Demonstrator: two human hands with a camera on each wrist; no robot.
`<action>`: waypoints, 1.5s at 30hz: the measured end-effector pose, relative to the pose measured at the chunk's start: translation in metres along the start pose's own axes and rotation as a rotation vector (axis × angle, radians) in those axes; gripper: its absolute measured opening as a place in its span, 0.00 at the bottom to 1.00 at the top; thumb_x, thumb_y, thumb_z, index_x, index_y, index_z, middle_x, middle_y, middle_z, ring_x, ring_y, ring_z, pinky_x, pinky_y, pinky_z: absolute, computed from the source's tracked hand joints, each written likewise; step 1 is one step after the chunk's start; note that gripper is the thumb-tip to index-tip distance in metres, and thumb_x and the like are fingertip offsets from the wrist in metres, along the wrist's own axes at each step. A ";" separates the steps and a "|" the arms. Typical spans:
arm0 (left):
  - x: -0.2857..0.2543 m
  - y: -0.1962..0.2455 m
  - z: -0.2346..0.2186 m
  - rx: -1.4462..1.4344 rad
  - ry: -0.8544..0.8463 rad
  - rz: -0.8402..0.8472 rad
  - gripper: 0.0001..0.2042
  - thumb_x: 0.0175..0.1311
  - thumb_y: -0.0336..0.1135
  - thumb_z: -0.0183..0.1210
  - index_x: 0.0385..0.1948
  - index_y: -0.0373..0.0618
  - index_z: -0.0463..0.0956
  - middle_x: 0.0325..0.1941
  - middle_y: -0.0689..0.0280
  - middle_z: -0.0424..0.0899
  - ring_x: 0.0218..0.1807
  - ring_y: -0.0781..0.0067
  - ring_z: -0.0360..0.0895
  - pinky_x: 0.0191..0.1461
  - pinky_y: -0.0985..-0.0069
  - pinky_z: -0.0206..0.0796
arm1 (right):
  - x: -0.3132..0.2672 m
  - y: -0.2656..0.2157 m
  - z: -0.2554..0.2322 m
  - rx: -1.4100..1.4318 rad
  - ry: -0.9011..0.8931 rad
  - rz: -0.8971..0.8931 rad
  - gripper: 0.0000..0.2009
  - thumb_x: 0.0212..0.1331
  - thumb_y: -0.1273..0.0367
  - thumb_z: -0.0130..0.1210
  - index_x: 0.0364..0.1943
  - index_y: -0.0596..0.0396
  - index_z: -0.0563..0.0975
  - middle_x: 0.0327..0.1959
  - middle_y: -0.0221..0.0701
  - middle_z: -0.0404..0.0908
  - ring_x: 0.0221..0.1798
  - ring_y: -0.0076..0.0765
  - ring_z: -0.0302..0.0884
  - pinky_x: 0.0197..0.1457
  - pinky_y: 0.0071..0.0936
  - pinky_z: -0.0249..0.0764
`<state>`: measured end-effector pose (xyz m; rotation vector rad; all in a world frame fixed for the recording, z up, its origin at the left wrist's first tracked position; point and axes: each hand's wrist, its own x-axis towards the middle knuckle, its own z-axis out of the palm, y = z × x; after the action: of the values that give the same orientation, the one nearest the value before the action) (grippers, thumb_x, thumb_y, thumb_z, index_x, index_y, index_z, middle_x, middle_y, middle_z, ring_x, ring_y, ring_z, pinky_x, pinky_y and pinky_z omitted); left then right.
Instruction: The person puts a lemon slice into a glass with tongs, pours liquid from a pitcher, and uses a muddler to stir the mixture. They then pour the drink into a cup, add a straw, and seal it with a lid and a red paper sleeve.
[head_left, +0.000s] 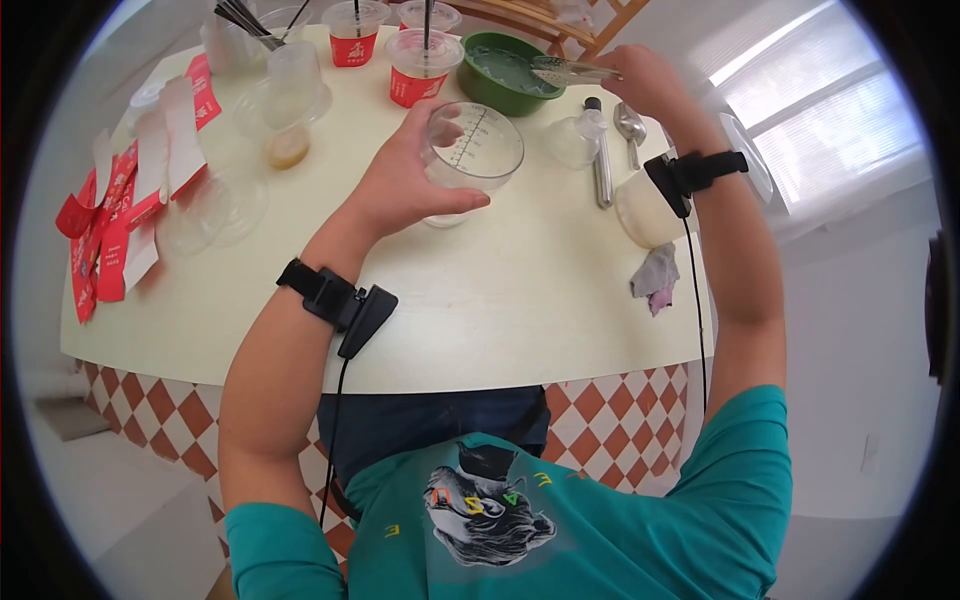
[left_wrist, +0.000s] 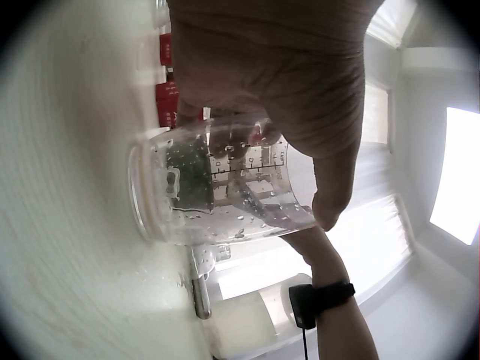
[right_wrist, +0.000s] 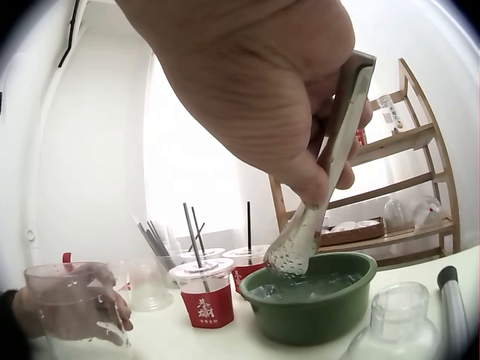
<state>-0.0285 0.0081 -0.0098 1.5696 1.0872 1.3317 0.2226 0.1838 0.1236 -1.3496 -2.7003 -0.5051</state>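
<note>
A clear measuring cup point(head_left: 474, 147) with printed graduations stands on the table, wet with droplets inside. My left hand point(head_left: 405, 175) grips it from the left side, thumb near the rim. My right hand point(head_left: 650, 82) holds metal tongs point(right_wrist: 330, 165), pinched between thumb and fingers. Their perforated tip point(right_wrist: 289, 251) points down over a green bowl point(right_wrist: 307, 319) at the back of the table. Water and pieces of ice point(right_wrist: 289, 289) fill part of the bowl. In the left wrist view the bowl shows dark through the cup.
Lidded cups with red sleeves point(head_left: 415, 90) and straws stand left of the bowl. To its right are a clear bottle point(head_left: 575, 140), a metal-ended stick point(head_left: 603, 160), a spoon point(head_left: 630, 125) and a white container point(head_left: 645, 210). Torn red-and-white packaging point(head_left: 125, 215) lies far left. A cloth point(head_left: 655, 275) sits near the right edge.
</note>
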 end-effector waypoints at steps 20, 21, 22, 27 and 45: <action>0.000 0.004 -0.002 0.015 -0.014 -0.007 0.48 0.35 0.39 0.76 0.62 0.42 0.56 0.59 0.54 0.70 0.63 0.60 0.66 0.66 0.67 0.59 | 0.082 0.014 0.027 0.060 -0.376 0.022 0.09 0.41 0.73 0.61 0.29 0.61 0.83 0.26 0.35 0.83 0.31 0.34 0.81 0.37 0.30 0.75; 0.000 0.002 -0.001 0.014 -0.017 -0.004 0.48 0.35 0.39 0.76 0.62 0.42 0.56 0.59 0.54 0.70 0.63 0.60 0.66 0.66 0.67 0.59 | 0.079 0.013 0.025 0.059 -0.375 0.026 0.09 0.41 0.73 0.61 0.29 0.61 0.83 0.26 0.35 0.83 0.31 0.34 0.81 0.37 0.30 0.75; 0.000 -0.002 0.000 0.005 -0.002 0.017 0.47 0.35 0.39 0.75 0.62 0.46 0.57 0.58 0.56 0.71 0.63 0.60 0.66 0.65 0.62 0.58 | 0.076 0.011 0.024 0.003 -0.402 -0.009 0.07 0.41 0.69 0.59 0.23 0.57 0.83 0.23 0.33 0.83 0.30 0.35 0.80 0.36 0.33 0.75; 0.000 -0.003 0.000 -0.019 0.019 0.036 0.46 0.34 0.39 0.75 0.62 0.49 0.58 0.58 0.57 0.71 0.63 0.60 0.67 0.64 0.57 0.58 | 0.081 0.002 0.032 -0.067 -0.468 0.061 0.08 0.43 0.66 0.58 0.19 0.54 0.84 0.23 0.31 0.84 0.29 0.38 0.80 0.33 0.37 0.76; 0.000 -0.003 -0.001 0.003 0.013 0.035 0.46 0.34 0.39 0.75 0.62 0.49 0.58 0.59 0.59 0.70 0.63 0.61 0.67 0.63 0.58 0.59 | 0.062 0.028 0.030 0.140 -0.238 -0.076 0.09 0.42 0.70 0.60 0.29 0.56 0.84 0.23 0.35 0.82 0.29 0.36 0.79 0.34 0.34 0.72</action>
<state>-0.0301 0.0088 -0.0122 1.5912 1.0741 1.3659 0.2090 0.2562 0.1157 -1.3518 -2.9193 -0.1646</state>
